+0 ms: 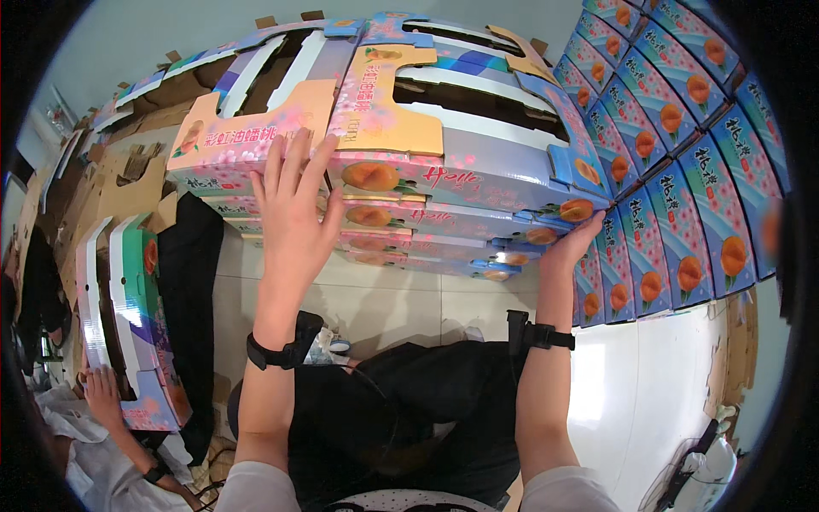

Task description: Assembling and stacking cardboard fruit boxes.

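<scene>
Stacks of printed cardboard fruit boxes stand in front of me, with peach pictures, pink blossoms and cut-out openings in their tops. My left hand (294, 196) lies with fingers spread against the front of the left top box (217, 175), at the seam with the neighbouring box. At the lower right corner of the right top box (384, 171), my right hand (572, 246) has its fingers bent round the edge; their tips are partly hidden. Dark brown cardboard shows through the openings of both top boxes. Each wrist wears a black strap with a small device.
A tall wall of blue peach boxes (674, 188) rises at the right. On the left, another person's hand (102, 397) rests on an open-topped box (136, 316). Flat brown cardboard (128, 183) lies behind it. Pale floor tiles (401, 307) show below the stacks.
</scene>
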Action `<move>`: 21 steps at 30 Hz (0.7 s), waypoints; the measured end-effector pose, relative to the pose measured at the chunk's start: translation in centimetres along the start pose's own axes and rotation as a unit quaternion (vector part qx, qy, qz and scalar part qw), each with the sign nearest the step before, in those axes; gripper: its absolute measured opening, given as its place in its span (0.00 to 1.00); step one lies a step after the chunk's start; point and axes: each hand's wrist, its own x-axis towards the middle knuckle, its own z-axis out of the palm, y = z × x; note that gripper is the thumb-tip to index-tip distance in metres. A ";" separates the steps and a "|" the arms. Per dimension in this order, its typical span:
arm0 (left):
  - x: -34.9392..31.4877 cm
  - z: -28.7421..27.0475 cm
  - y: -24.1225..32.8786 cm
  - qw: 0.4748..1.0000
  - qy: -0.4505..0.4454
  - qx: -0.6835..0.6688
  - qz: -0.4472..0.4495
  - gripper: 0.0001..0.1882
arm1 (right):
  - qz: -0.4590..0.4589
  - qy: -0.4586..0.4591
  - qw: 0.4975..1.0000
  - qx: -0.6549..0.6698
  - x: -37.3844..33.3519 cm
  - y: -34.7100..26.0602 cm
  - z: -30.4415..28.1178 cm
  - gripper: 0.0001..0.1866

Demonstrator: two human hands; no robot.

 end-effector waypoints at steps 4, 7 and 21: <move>0.0 0.2 -0.2 1.000 0.014 0.000 0.007 0.34 | 0.006 -0.004 1.000 -0.002 -0.6 -0.5 0.5 0.38; -0.1 0.3 -0.2 1.000 0.027 -0.008 0.010 0.34 | 0.011 -0.005 1.000 -0.003 -0.7 -0.6 0.6 0.38; -0.7 2.9 -0.5 0.995 0.070 0.071 0.026 0.40 | 0.011 0.010 1.000 -0.001 -0.5 -0.4 0.6 0.36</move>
